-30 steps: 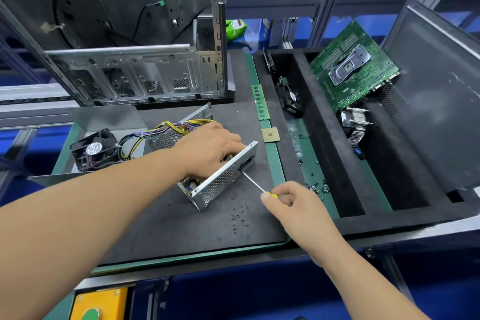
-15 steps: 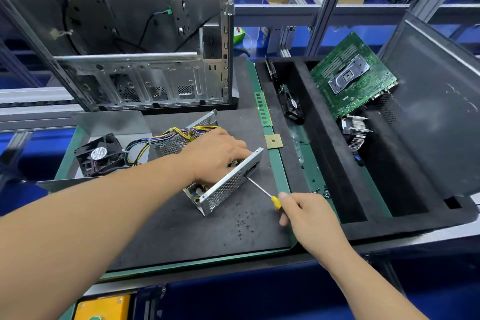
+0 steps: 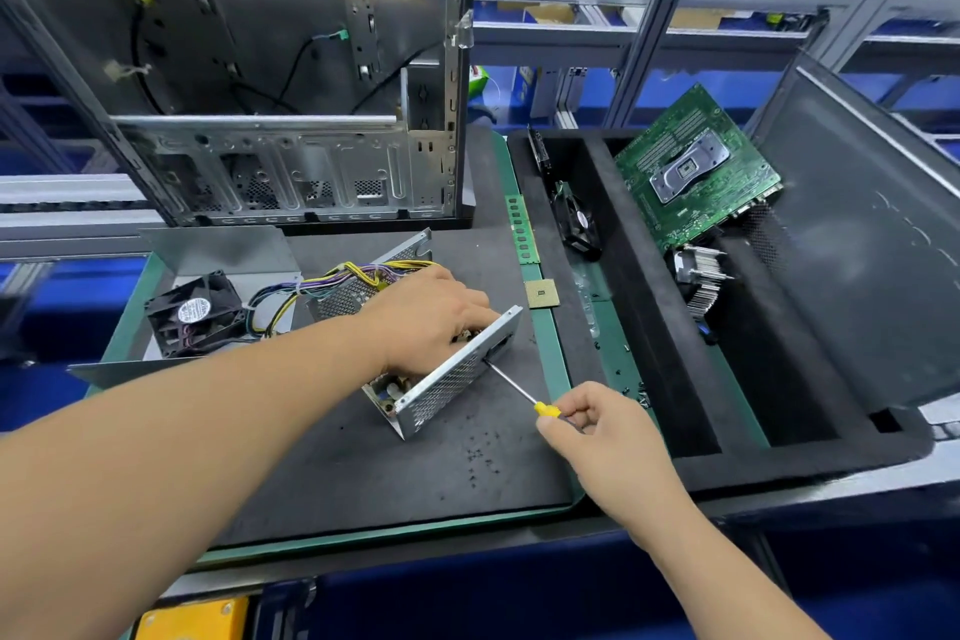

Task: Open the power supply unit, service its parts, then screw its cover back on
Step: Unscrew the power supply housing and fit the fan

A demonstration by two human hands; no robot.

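Screwdriver tip at the power supply unit's end plate

Left hand (image 3: 431, 317) grips the power supply unit (image 3: 447, 379); right hand (image 3: 597, 431) pinches the screwdriver (image 3: 519, 392). Fan (image 3: 195, 314) at nine o'clock, label unreadable.

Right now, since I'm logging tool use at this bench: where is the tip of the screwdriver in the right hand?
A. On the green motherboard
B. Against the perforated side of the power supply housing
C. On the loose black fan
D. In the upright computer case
B: the right hand grips the yellow-handled screwdriver, whose shaft runs up to the perforated metal side of the power supply housing, which the left hand steadies.
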